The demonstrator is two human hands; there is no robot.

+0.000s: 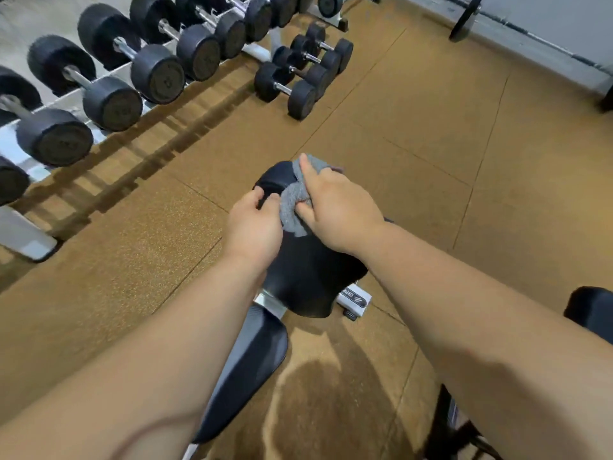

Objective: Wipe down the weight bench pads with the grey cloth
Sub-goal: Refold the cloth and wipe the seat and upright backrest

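Note:
A black weight bench runs away from me in the middle of the view, with a long back pad [245, 370] close to me and a seat pad [308, 277] beyond it. The grey cloth [293, 207] lies bunched on the far end of the seat pad. My right hand [335, 210] presses on the cloth, with the index finger stretched over its far part and the thumb pinching a fold. My left hand [253, 224] grips the left edge of the seat pad beside the cloth, its fingertips just touching the fabric.
A rack of large black dumbbells [109, 94] lines the left side, and smaller dumbbells [302, 71] sit on the floor beyond the bench. Another black pad [592, 313] shows at the right edge. Brown rubber flooring [447, 144] stretches to the right.

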